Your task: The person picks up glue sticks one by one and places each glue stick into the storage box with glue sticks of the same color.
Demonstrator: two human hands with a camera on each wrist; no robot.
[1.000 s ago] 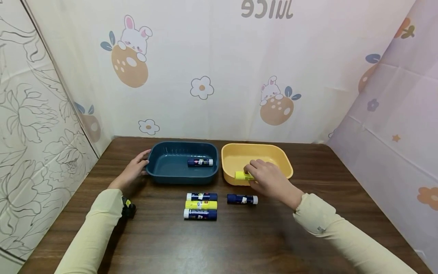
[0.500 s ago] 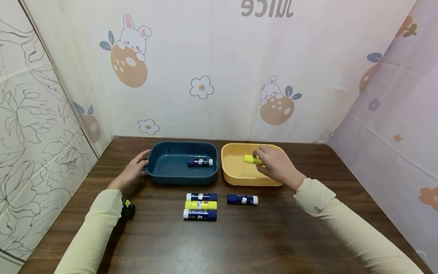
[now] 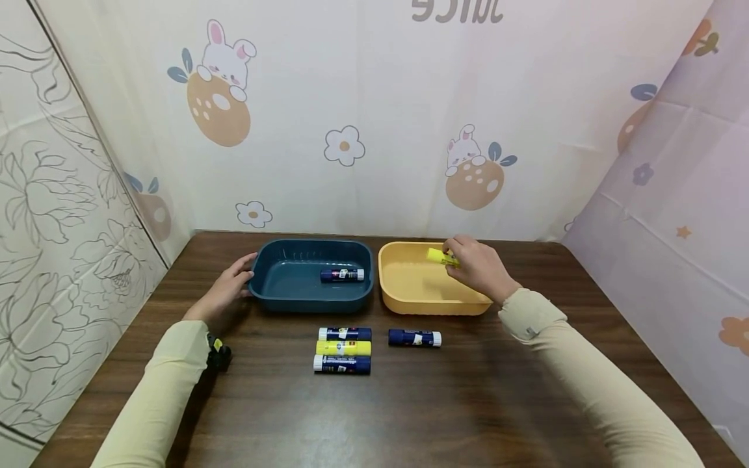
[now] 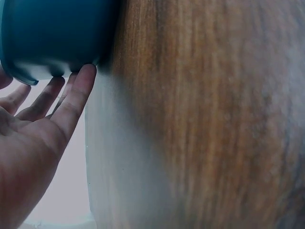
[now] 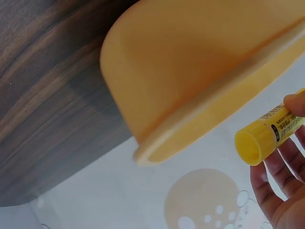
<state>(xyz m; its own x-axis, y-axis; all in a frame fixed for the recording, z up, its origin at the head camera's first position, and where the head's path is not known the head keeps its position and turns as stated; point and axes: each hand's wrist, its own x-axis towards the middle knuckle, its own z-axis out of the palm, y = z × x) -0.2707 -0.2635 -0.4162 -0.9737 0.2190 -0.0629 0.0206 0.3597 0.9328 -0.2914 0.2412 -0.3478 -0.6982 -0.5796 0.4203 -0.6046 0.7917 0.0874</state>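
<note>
My right hand point(image 3: 481, 268) pinches a yellow glue stick point(image 3: 442, 256) above the back right part of the yellow tray point(image 3: 433, 307). In the right wrist view the yellow glue stick point(image 5: 259, 140) lies between thumb and fingers, clear of the tray wall point(image 5: 167, 71). My left hand point(image 3: 225, 290) touches the left end of the dark teal tray point(image 3: 310, 305); the left wrist view shows its extended fingertips point(image 4: 88, 71) against the teal wall point(image 4: 57, 38). A navy glue stick point(image 3: 342, 275) lies inside the teal tray.
In front of the teal tray, a yellow glue stick point(image 3: 344, 348) lies between two navy ones point(image 3: 345, 334) point(image 3: 342, 364). Another navy glue stick point(image 3: 414, 338) lies before the yellow tray. A small black object point(image 3: 219, 356) is at my left wrist. A patterned curtain point(image 3: 351, 195) stands behind the table.
My right hand has moved back and slightly right with the yellow glue stick, from the yellow tray's front left part to above its back right part. My left hand has stayed at the teal tray.
</note>
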